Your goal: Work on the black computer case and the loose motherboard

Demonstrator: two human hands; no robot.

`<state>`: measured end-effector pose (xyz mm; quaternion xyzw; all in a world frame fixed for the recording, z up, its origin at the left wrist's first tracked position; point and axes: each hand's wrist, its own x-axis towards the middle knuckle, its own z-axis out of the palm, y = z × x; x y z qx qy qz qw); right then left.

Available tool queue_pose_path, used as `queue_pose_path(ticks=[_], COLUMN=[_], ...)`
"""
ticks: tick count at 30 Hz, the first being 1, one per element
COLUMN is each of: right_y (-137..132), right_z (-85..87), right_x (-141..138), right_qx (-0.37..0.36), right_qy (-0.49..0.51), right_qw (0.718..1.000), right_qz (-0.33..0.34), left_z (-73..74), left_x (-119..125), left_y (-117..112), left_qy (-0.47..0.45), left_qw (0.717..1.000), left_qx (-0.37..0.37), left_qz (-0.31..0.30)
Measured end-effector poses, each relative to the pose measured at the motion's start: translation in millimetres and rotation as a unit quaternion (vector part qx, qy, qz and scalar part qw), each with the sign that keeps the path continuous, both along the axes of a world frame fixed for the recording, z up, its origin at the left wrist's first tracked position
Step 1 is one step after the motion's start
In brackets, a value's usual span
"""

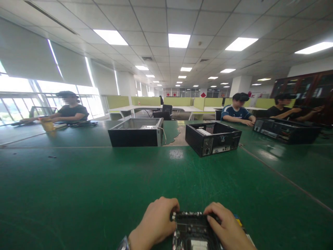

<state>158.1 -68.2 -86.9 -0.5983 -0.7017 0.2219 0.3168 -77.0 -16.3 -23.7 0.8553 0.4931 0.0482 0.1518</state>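
Note:
A dark computer motherboard (191, 230) lies at the bottom edge of the head view, low over the green table, and its near part is cut off by the frame. My left hand (157, 220) is closed on its left far corner, thumb and fingers curled at the edge. On the other side, my right hand (225, 222) grips the right far corner, with the thumb over the board's top. A pale square socket area (199, 244) shows on the board. Something blue and yellow (238, 221) peeks out beyond my right hand, too covered to name.
Across the green table (85, 180) stand an open black computer case (135, 138) and a second open case (213, 139). Farther right is another case (286, 131) beside two seated people. One more person sits at the far left, near a yellowish container (47, 124).

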Motion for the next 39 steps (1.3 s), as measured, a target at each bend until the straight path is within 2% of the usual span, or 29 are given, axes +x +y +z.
queue_pose_path(ticks=[10, 23, 29, 39], right_y=[-0.4, -2.1, 0.5, -1.1], right_z=[1.4, 5.3, 2.5, 2.9], right_x=[0.4, -0.9, 2.0, 1.7], right_qx=[0.002, 0.002, 0.012, 0.013], right_qy=[0.005, 0.024, 0.039, 0.042], right_qw=[1.000, 1.000, 0.999, 0.999], right_qz=[-0.001, 0.000, 0.008, -0.004], left_z=[-7.9, 6.8, 4.2, -3.7], left_x=[7.2, 1.6, -2.3, 0.5], left_y=[-0.9, -1.3, 2.0, 4.9], left_qy=[0.013, -0.019, -0.042, -0.048], left_qw=[0.999, 1.000, 0.999, 0.999], left_qx=[0.028, -0.007, -0.021, -0.002], left_qz=[-0.014, -0.013, -0.027, -0.016])
